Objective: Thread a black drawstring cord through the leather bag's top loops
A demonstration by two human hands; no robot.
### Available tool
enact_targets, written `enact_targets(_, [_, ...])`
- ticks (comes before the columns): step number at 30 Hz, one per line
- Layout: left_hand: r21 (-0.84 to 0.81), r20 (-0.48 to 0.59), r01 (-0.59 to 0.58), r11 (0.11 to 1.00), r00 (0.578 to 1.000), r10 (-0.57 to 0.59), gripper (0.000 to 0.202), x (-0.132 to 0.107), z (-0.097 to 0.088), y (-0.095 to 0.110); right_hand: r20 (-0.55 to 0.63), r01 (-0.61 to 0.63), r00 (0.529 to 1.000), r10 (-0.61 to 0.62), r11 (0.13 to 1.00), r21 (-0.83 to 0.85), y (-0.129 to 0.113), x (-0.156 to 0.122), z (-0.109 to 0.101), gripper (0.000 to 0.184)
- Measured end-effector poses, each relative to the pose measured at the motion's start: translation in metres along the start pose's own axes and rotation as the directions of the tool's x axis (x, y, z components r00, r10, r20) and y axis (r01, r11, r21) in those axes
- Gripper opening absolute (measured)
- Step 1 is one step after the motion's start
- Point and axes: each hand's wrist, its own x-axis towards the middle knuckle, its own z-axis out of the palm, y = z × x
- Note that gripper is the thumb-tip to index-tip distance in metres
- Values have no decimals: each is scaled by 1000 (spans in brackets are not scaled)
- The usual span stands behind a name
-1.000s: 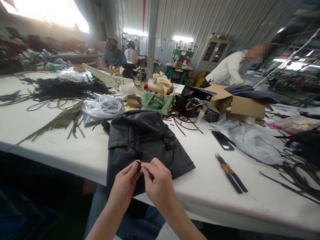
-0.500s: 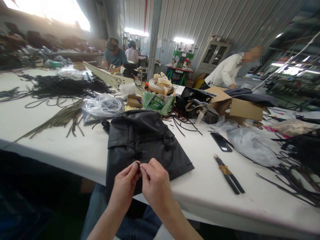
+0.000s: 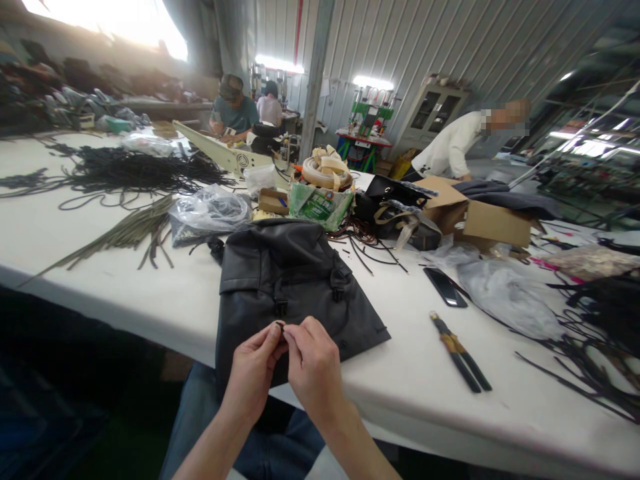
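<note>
A black backpack (image 3: 300,267) with two strap buckles lies on the white table, its lower part over the front edge. In front of its left buckle (image 3: 281,305), my left hand (image 3: 256,363) pinches a small black piece (image 3: 281,325) between thumb and fingers. My right hand (image 3: 315,357) meets it from the other side, thumb and forefinger closed on the same piece. Fingertips cover most of the piece, so its exact kind cannot be made out. Both hands are above the backpack's lower part.
Pliers (image 3: 460,353) and a phone (image 3: 445,288) lie to the right. Behind the backpack stand a green box (image 3: 320,205) with tape rolls and a cardboard box (image 3: 493,227). Black cords (image 3: 125,170) and olive straps (image 3: 115,233) spread leftward. Co-workers (image 3: 233,110) are at the back.
Both hands stay together at the small black piece, with only slight finger movement. The whole view has shifted a little.
</note>
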Motion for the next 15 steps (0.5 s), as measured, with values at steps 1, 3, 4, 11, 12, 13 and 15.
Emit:
enact_targets(1, [4, 12, -3, 1000, 1000, 3, 51, 0, -1, 0, 1, -5, 1000, 5, 999, 52, 1, 0, -1, 26])
enact_targets(3, [29, 30, -23, 999, 999, 22, 48, 0, -3, 1, -4, -29, 1000, 30, 981, 194, 4, -1, -6, 22])
enact_targets(4, [56, 28, -45, 997, 999, 43, 47, -1, -3, 1, -12, -45, 999, 50, 964, 262, 5, -2, -8, 20])
enact_targets(11, [342, 30, -275, 898, 959, 282, 38, -18, 10, 8, -24, -115, 990, 140, 888, 446, 5, -14, -26, 22])
enact_targets(12, [373, 41, -303, 877, 949, 311, 35, -20, 12, 10, -13, -111, 991, 131, 883, 456, 5, -15, -28, 25])
enact_targets(13, [407, 52, -330, 852, 939, 339, 33, -23, 14, 11, -8, -103, 993, 119, 883, 458, 4, -16, -30, 28])
enact_targets(15, [468, 88, -373, 801, 922, 377, 27, -27, 15, 11, -21, -90, 994, 111, 891, 446, 3, -18, -33, 30])
